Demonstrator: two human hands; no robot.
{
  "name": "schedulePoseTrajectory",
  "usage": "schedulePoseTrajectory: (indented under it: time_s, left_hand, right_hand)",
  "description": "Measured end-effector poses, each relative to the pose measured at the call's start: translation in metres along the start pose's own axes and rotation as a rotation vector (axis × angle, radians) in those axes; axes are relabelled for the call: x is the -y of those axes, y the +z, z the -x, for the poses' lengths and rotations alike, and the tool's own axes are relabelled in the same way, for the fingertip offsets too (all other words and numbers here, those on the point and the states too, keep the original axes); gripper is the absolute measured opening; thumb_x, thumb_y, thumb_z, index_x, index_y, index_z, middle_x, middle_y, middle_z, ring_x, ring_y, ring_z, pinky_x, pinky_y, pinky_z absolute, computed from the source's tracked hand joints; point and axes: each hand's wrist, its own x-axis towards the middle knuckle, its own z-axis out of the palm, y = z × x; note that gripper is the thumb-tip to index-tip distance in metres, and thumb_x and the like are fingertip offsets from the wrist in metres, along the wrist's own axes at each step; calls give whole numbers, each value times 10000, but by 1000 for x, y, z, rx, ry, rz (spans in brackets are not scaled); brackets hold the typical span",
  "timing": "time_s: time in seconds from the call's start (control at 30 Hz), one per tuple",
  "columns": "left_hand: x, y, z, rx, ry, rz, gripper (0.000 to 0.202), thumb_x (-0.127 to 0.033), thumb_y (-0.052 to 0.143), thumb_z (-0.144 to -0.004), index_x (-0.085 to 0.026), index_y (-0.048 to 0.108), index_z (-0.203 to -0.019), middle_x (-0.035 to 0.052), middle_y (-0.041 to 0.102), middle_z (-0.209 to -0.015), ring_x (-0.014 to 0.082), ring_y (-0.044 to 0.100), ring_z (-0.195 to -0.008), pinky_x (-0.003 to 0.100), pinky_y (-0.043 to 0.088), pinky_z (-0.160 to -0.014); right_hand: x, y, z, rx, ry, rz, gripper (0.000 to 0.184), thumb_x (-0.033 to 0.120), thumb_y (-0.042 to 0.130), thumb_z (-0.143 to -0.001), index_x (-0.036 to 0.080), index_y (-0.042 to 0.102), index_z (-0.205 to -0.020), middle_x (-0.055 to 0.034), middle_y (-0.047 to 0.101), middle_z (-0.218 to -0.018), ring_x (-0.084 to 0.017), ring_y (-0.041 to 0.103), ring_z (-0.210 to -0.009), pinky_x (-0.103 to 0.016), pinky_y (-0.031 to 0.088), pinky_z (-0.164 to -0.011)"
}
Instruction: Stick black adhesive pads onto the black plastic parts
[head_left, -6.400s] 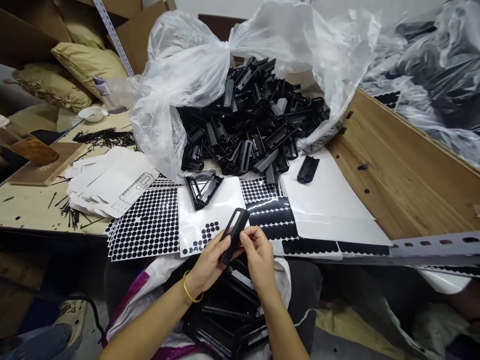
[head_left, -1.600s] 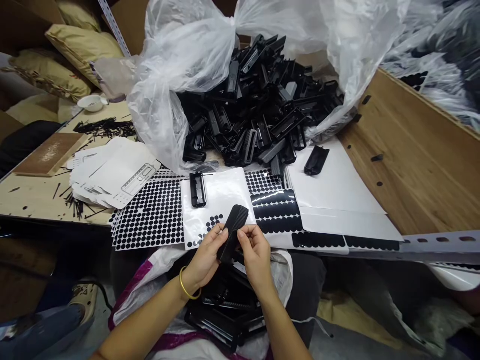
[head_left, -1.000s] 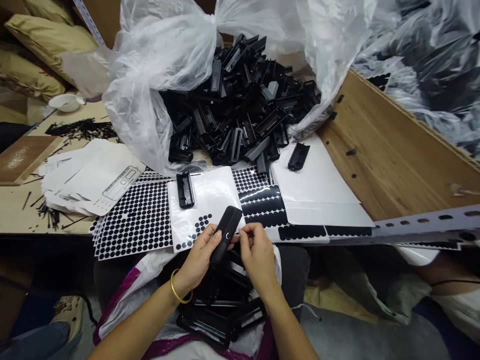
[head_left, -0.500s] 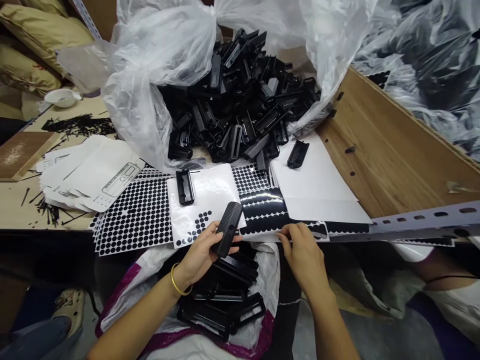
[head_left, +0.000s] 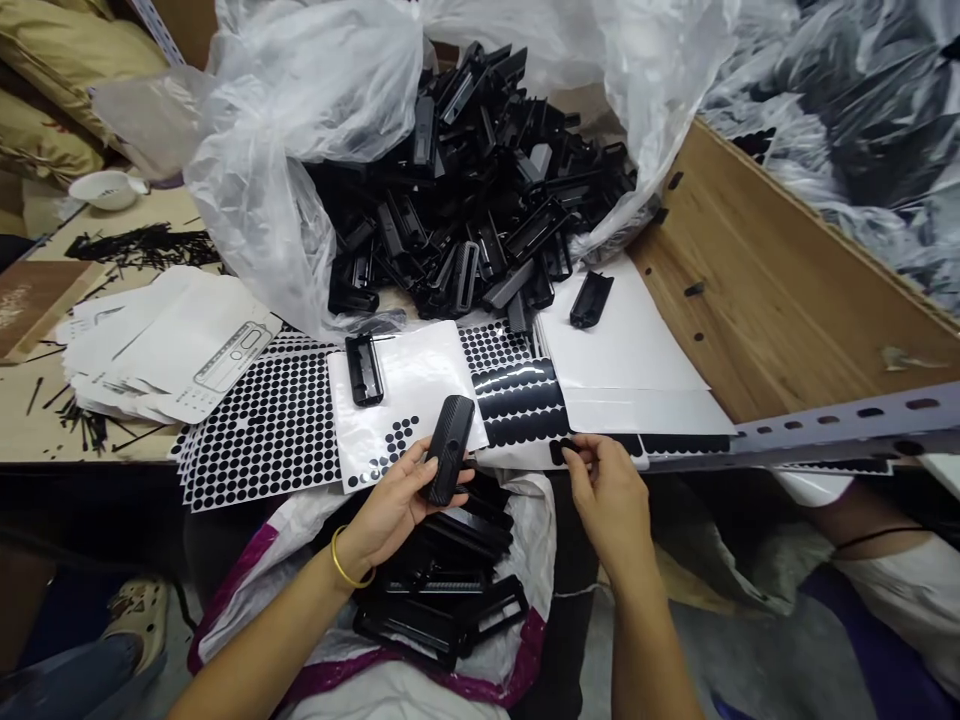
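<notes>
My left hand point(head_left: 386, 515), with a yellow bangle on its wrist, grips a black plastic casing point(head_left: 452, 440) with a textured face and a small round hollow turned up. My right hand point(head_left: 611, 500) pinches a black sticker point(head_left: 559, 453) at the front edge of a sheet of scalloped black stickers point(head_left: 523, 405). Left of that sheet lies a white backing sheet point(head_left: 431, 365) with some round black dots remaining and an upturned casing point(head_left: 364, 370) on it. Below my hands, an open sack point(head_left: 534, 560) holds several black casings.
A large heap of black casings point(head_left: 487, 200) spills from a clear plastic bag point(head_left: 285, 200). Dot sticker sheets point(head_left: 270, 440) and white cards point(head_left: 172, 340) lie left. White sheets point(head_left: 630, 350) bear another casing point(head_left: 591, 299) beside a wooden panel point(head_left: 787, 310). Another person's arm point(head_left: 877, 520) shows right.
My right hand has drawn a black sticker up at the sheet's edge, where before it only touched that edge. The casing in my left hand has turned slightly more upright.
</notes>
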Motion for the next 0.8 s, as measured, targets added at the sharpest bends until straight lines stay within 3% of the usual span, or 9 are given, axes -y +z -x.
schedulePoseTrajectory:
  time_s: [0.13, 0.23, 0.33, 0.4, 0.47, 0.6, 0.8]
  left_hand:
    - [3, 5, -2, 16, -28, 14, 297, -249, 543, -855, -197, 520, -1147, 106, 585, -1203, 261, 592, -1089, 369, 519, -848]
    - [3, 5, -4, 38, -37, 36, 304, -228, 528, -863, -197, 509, -1165, 109, 581, -1209, 257, 590, -1089, 380, 509, -866]
    - [3, 2, -5, 62, -33, 56, 313, -219, 527, -864, -208, 508, -1177, 97, 595, -1188, 235, 603, -1060, 378, 505, -869]
    - [4, 0, -7, 76, -27, 62, 313, -215, 533, -860, -211, 516, -1173, 91, 607, -1167, 215, 616, -1024, 355, 508, -850]
    - [5, -1, -8, 92, -12, 59, 312, -212, 541, -854, -211, 530, -1166, 87, 618, -1146, 199, 627, -980, 342, 508, -836]
    - [6, -2, -7, 104, 10, 55, 328, -228, 569, -835, -223, 551, -1163, 71, 639, -1094, 183, 634, -915, 370, 497, -856]
    - [5, -4, -6, 54, 26, 52, 376, -259, 605, -810, -242, 554, -1182, 55, 634, -1101, 175, 610, -952, 360, 471, -899]
  right_hand:
    - [-14, 5, -1, 51, -29, 67, 132, 322, 452, -833, 211, 510, -793, -56, 547, -792, -198, 540, -700, -317, 422, -613]
    - [-2, 5, 2, 60, -43, 34, 150, 309, 458, -826, 216, 495, -713, -41, 537, -743, -184, 509, -662, -305, 396, -594]
    - [25, 2, 9, 253, -29, -253, 150, 312, 509, -805, 213, 512, -693, -3, 515, -658, -143, 463, -576, -271, 377, -557]
    - [45, 6, 17, 435, 66, -526, 164, 333, 517, -807, 212, 508, -697, 24, 480, -608, -124, 438, -541, -246, 358, -512]
    - [61, 15, 23, 510, 175, -761, 168, 333, 519, -798, 208, 492, -689, 27, 483, -631, -114, 444, -554, -234, 365, -516]
    - [73, 38, 28, 490, 325, -948, 174, 332, 552, -769, 203, 486, -672, 45, 438, -605, -94, 396, -528, -213, 339, -485]
    - [74, 49, 30, 447, 352, -965, 172, 334, 569, -750, 194, 504, -673, 38, 464, -624, -102, 423, -569, -216, 375, -521]
